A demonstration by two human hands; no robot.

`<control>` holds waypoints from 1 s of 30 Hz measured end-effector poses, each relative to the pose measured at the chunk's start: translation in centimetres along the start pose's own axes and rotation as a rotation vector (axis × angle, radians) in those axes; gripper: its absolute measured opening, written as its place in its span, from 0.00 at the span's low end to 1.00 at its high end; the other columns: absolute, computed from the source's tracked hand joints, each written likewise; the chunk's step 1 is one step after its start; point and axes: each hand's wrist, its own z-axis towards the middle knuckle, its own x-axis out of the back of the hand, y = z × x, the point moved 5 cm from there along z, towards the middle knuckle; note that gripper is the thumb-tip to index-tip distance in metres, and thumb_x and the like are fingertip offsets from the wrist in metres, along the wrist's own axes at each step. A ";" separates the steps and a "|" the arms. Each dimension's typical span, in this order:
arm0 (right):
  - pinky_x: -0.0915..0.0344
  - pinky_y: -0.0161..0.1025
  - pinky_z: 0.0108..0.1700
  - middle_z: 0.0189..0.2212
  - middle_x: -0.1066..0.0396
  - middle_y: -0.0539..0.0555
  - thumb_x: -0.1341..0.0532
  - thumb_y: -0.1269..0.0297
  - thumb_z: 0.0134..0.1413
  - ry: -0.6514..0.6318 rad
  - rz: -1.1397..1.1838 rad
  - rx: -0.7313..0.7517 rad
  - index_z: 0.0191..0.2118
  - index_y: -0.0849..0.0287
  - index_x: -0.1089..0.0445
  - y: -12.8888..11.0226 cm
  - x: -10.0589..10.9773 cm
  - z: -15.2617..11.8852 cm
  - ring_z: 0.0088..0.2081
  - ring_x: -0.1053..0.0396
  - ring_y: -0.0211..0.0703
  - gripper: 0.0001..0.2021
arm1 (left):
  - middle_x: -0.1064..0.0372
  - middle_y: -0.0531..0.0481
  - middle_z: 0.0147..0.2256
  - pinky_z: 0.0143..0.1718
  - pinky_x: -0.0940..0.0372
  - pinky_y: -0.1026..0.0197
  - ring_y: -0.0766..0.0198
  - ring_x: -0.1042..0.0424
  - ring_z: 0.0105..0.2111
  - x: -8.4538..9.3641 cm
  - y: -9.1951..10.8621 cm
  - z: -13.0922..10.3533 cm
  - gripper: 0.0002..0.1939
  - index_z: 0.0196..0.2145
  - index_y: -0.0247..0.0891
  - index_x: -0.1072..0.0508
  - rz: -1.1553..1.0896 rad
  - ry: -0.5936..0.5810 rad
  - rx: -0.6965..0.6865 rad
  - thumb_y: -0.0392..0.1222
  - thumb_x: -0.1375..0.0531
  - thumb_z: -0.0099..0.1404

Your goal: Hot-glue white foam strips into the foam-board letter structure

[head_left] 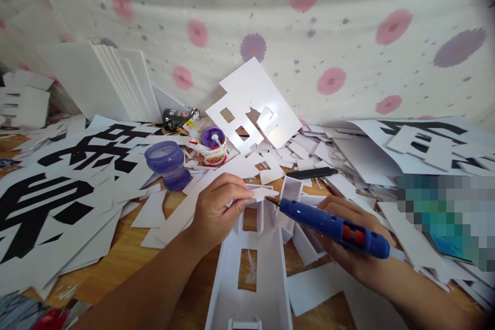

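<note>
My left hand point(218, 209) pinches a small white foam strip point(264, 193) between thumb and fingers. My right hand point(353, 224) is wrapped round a blue glue gun point(317, 221), whose metal tip touches or nearly touches the strip's right end. Below both hands lies a white walled foam piece point(266, 273) with rectangular cut-outs in its floor. Small white walled parts point(307, 242) stand against its right side. The lower part of my right hand is hidden behind the glue gun.
A purple jar point(166, 162) and a paper cup point(211, 154) stand behind my left hand. A black cutter point(312, 172) lies beyond the walled piece. White scraps and printed sheets point(77, 191) cover much of the wooden table. Foam boards point(108, 82) lean at the back left.
</note>
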 end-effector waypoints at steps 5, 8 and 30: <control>0.39 0.41 0.30 0.26 0.34 0.52 0.45 0.64 0.59 0.025 -0.065 0.003 0.28 0.54 0.41 0.3 0.0 -0.1 0.27 0.36 0.42 0.08 | 0.28 0.49 0.31 0.34 0.31 0.64 0.65 0.27 0.32 0.1 -0.1 0.0 0.05 0.33 0.39 0.24 0.011 0.003 0.006 0.30 0.37 0.61; 0.40 0.41 0.29 0.26 0.34 0.52 0.46 0.63 0.60 0.029 -0.076 -0.005 0.27 0.54 0.41 0.4 0.1 0.0 0.27 0.36 0.42 0.09 | 0.29 0.49 0.31 0.33 0.31 0.64 0.65 0.27 0.32 0.1 0.0 0.1 0.05 0.33 0.39 0.24 0.015 0.006 -0.004 0.30 0.37 0.61; 0.37 0.39 0.28 0.26 0.34 0.49 0.43 0.67 0.56 0.055 -0.103 -0.066 0.30 0.54 0.36 1.2 0.7 0.1 0.26 0.33 0.41 0.05 | 0.29 0.51 0.29 0.35 0.31 0.62 0.64 0.29 0.33 1.0 -1.7 0.0 0.05 0.31 0.39 0.25 -0.144 0.092 0.146 0.31 0.35 0.60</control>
